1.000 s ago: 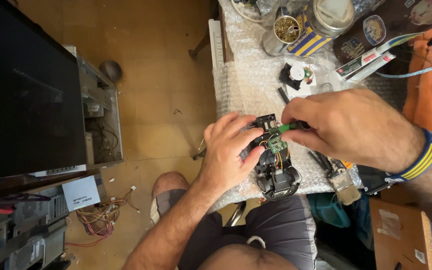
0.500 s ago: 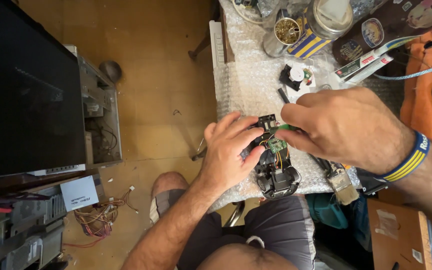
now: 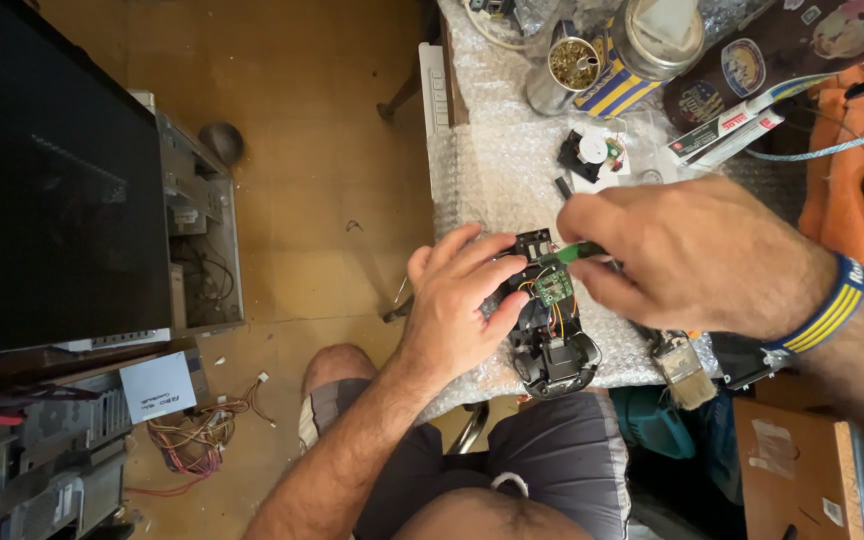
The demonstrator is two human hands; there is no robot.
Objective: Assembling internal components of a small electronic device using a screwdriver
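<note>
The left hand grips a small black device at the near edge of the table, fingers wrapped on its left side. A green circuit board with orange wires sits on the device's top. The right hand pinches a green-handled tool between thumb and fingers, its tip at the device's far end. A striped wristband circles the right wrist. Farther back lie a black round part, a jar and a tube. A brush lies near right of the device. A dark monitor stands far left.
</note>
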